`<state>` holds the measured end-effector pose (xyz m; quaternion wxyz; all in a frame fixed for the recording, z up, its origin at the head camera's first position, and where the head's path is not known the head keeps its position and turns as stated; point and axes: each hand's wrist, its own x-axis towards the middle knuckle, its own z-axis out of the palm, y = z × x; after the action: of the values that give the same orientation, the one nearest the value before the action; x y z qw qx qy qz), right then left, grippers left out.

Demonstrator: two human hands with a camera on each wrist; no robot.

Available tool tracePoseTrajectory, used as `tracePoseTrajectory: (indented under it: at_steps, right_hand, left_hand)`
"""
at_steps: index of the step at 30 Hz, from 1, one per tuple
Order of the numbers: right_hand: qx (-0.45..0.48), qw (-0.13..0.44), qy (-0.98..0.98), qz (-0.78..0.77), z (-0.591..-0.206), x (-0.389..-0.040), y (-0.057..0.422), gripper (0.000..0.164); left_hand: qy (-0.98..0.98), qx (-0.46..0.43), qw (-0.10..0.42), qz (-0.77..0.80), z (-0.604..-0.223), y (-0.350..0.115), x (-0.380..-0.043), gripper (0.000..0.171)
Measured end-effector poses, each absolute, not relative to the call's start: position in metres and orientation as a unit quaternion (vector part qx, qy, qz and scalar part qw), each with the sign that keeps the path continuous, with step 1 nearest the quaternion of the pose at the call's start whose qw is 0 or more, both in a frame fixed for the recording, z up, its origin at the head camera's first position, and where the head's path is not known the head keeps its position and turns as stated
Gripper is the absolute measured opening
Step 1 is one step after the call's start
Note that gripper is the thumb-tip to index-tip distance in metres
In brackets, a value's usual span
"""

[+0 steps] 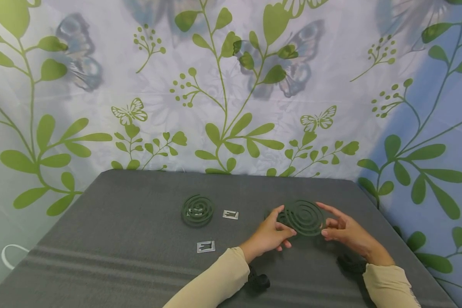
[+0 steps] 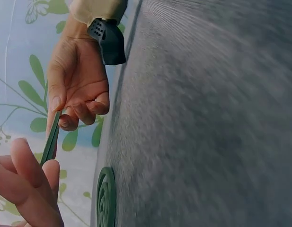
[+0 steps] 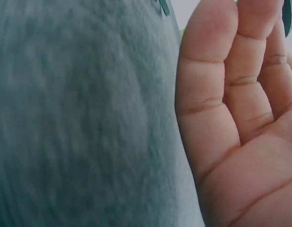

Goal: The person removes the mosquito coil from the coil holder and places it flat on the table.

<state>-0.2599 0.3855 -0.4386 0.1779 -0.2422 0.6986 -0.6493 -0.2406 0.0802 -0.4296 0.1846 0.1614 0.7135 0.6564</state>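
While aloft, coil [image 1: 303, 217] between left grip [image 1: 267, 235] and right grip [image 1: 348, 234].

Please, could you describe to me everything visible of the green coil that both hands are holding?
The green coil is a flat, dark green spiral, roughly round, with narrow gaps between its turns. It looks matte and stiff; the exact material cannot be told. It is held above the grey table, its broad face showing in the head view, while the left wrist view shows it edge-on as a thin strip. The left hand and right hand hold it at opposite edges.
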Motion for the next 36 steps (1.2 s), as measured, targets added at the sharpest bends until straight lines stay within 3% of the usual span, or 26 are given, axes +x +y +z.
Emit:
tracePoseTrajectory:
  at_steps: [24,36]
  right_hand:
    - [-0.226,0.175,0.71,-0.644,-0.439,-0.25,0.424,0.079]
    - [-0.206,0.166,0.72,-0.642,-0.442,-0.249,0.431,0.077]
  left_hand:
    - [0.669,0.127,0.243,0.691,-0.43,0.119,-0.242,0.078]
    - [0.668,0.111,0.246,0.693,-0.433,0.128,-0.243,0.072]
